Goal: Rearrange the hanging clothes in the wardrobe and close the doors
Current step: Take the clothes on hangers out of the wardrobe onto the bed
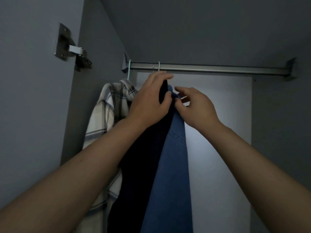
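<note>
Three garments hang at the left end of a metal rail [218, 68] inside the wardrobe. A plaid shirt [107, 105] hangs leftmost on a pale green hanger. Beside it hang a black garment [143, 157] and a blue denim garment [170, 174]. My left hand [149, 100] grips the top of the black garment just under the rail. To its right, my right hand [195, 106] pinches the top edge of the denim garment. Both hanger hooks show above my left hand; the hanger shoulders are hidden.
A metal door hinge [70, 46] sits on the left side panel. The rail runs bare to its right bracket [290, 69]. The pale back panel [218, 132] of the wardrobe shows behind the clothes.
</note>
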